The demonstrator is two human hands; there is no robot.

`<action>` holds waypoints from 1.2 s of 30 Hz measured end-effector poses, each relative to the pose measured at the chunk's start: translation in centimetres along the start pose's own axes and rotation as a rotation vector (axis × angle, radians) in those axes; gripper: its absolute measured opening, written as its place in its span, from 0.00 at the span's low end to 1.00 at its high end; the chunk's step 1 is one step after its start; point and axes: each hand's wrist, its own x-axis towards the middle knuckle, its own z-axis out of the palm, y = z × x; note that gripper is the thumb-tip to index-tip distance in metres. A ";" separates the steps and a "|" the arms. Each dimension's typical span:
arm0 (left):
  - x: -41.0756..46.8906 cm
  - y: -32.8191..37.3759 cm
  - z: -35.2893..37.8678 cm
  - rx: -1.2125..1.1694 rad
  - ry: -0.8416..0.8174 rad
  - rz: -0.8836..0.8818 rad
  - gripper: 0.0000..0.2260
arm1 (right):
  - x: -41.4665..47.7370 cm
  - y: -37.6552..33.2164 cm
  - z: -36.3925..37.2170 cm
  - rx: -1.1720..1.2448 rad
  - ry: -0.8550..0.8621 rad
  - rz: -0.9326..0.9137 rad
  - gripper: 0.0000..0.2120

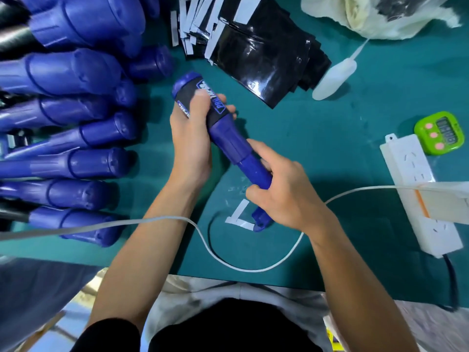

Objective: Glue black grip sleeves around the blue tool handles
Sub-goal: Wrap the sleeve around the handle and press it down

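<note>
I hold one blue tool handle (pixel 228 141) slanted over the green mat, its thick end up and to the left. A black grip sleeve (pixel 200 97) with blue lettering is wrapped round that thick end. My left hand (pixel 190 138) grips the handle over the sleeve, thumb pressing on the black surface. My right hand (pixel 281 191) grips the narrow lower shaft, whose tip (pixel 261 219) rests near the mat. A pile of loose black sleeves (pixel 256 54) with white backing strips lies at the top centre.
Several bare blue handles (pixel 76 118) lie stacked along the left. Peeled white backing strips (pixel 239 217) lie under the handle tip. A white cable (pixel 228 260) loops across the mat. At the right are a white power strip (pixel 418 194), green timer (pixel 439 133), white applicator (pixel 335 77) and white bag (pixel 368 19).
</note>
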 end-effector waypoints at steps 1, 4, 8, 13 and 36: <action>0.1 -0.2 0.1 -0.010 0.042 -0.014 0.16 | 0.0 -0.1 0.1 -0.040 0.021 -0.005 0.34; 0.3 -0.3 0.0 -0.102 0.118 -0.141 0.25 | 0.1 -0.2 0.5 -0.115 0.045 -0.018 0.34; -0.2 -0.6 0.1 -0.063 0.029 -0.047 0.18 | 0.7 0.2 0.1 -0.010 0.045 -0.010 0.32; -0.7 -0.3 0.6 0.064 -0.062 0.105 0.26 | 0.8 0.4 -0.3 0.155 0.013 -0.019 0.31; 0.2 0.9 -1.2 0.236 -0.229 0.290 0.38 | 0.1 0.6 -1.6 -0.379 0.486 -0.140 0.32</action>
